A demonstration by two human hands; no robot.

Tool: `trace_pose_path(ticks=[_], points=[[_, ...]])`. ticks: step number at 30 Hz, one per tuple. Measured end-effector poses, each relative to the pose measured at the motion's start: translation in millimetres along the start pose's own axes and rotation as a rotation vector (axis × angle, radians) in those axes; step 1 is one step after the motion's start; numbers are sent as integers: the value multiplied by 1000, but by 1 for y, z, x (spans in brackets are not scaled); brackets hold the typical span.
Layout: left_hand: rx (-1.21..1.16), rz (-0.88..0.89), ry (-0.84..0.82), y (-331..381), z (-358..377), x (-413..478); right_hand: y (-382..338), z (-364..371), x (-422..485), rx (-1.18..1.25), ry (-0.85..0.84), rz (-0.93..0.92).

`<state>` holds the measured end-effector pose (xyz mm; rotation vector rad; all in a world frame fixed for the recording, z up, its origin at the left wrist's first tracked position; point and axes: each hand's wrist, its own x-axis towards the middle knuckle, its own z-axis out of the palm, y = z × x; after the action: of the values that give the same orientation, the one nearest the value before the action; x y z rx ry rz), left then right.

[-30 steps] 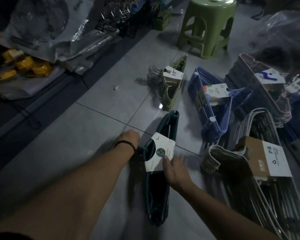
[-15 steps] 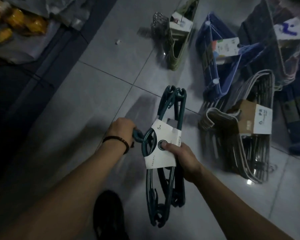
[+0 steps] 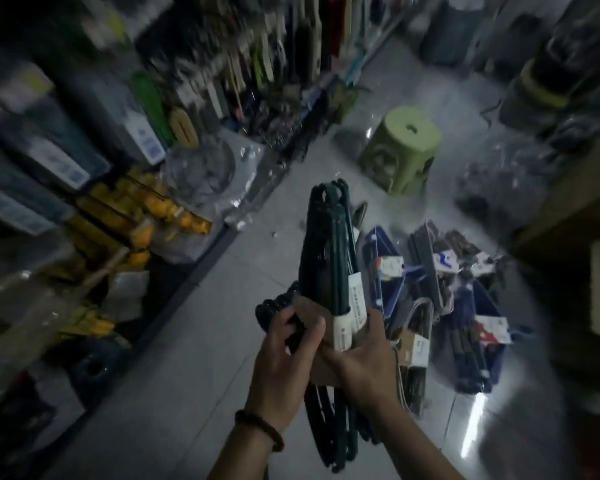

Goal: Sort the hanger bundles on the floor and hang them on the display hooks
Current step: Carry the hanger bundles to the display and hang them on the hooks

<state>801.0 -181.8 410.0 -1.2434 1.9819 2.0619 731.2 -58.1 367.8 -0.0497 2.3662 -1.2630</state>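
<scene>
Dark green plastic hanger bundle lifted off floor, left hand, right hand both gripping it

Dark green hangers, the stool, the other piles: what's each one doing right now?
Dark green hanger bundle: lifted off the floor, held upright.
Left hand: gripping the bundle's hooks.
Right hand: gripping its paper label band.
Blue hanger bundles: lying on the floor.
White hanger bundle: lying on the floor.
Green stool: standing upright.

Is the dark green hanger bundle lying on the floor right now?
No, both the left hand and right hand hold the dark green hanger bundle up above the floor.
</scene>
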Motion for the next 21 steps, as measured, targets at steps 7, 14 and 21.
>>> trace_pose_path(ticks=[7,14,21], points=[[-243,224,-55,181,-70,-70,-185,-16,-63,-81,-9,-277],[-234,439,45,268,-104,-55,-281,-52,-93,-245,175,-619],[-204,517,203,337,-92,-15,-311,-68,-43,-372,206,-683]])
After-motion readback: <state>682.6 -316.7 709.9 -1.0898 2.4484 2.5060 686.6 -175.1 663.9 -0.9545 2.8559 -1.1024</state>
